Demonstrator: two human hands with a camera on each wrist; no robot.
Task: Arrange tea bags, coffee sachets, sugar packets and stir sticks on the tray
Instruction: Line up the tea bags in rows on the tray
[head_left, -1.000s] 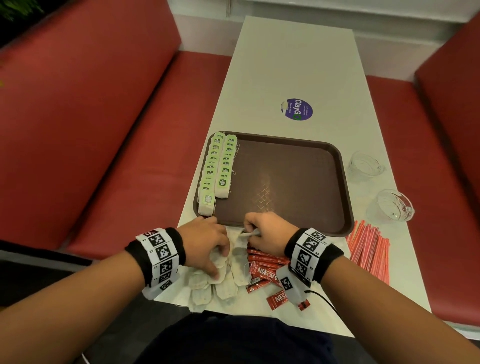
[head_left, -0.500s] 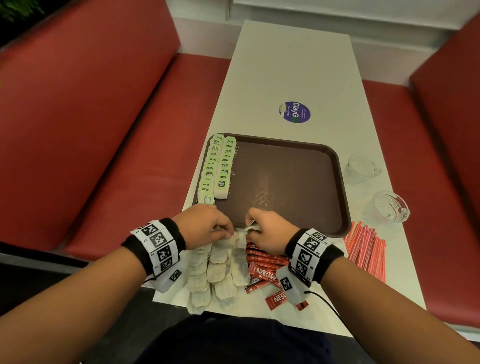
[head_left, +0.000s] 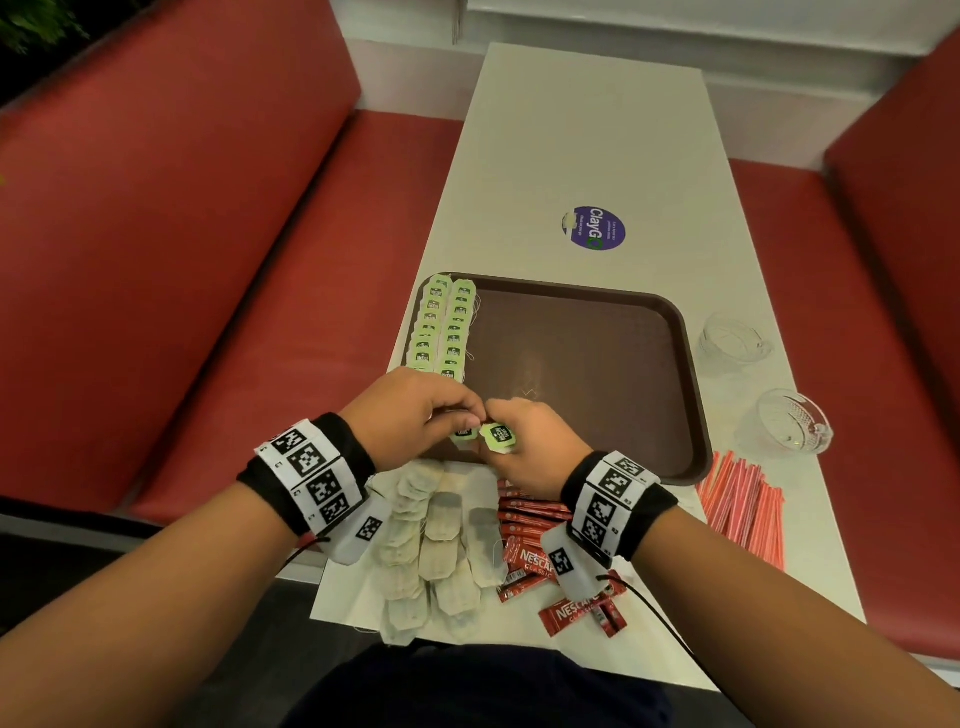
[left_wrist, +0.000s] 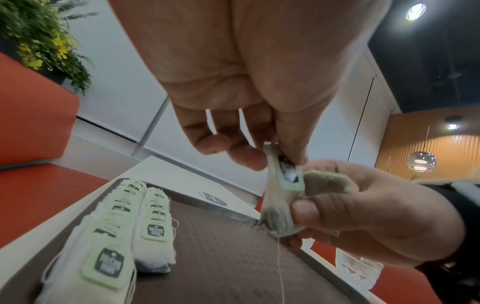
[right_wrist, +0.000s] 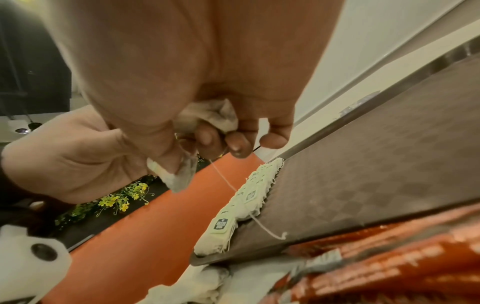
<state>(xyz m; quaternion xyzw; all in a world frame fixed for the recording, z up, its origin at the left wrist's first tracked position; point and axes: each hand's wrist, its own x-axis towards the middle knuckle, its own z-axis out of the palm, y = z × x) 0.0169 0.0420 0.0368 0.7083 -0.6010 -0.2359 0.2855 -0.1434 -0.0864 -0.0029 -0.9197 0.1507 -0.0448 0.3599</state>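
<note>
Over the near left edge of the brown tray (head_left: 582, 364) my two hands meet. My left hand (head_left: 465, 418) pinches a green-tagged tea bag (head_left: 464, 434) between thumb and finger. My right hand (head_left: 501, 448) grips a second tea bag (head_left: 500, 435), and the two bags touch. In the left wrist view the left hand (left_wrist: 270, 156) pinches the top of its tea bag (left_wrist: 284, 174), whose string hangs down. The right wrist view shows a crumpled tea bag (right_wrist: 215, 115) in the curled right hand (right_wrist: 233, 142). Two rows of tea bags (head_left: 441, 327) lie along the tray's left side.
A loose pile of tea bags (head_left: 431, 545) lies at the table's near edge, with red coffee sachets (head_left: 535, 558) beside it. Red stir sticks (head_left: 743, 504) lie right of the tray, and two glass bowls (head_left: 792, 421) stand behind them. Red benches flank the table.
Both hands have risen from the tea bag pile on the table to just over the tray's near edge, each lifting a tea bag with its green tag showing.
</note>
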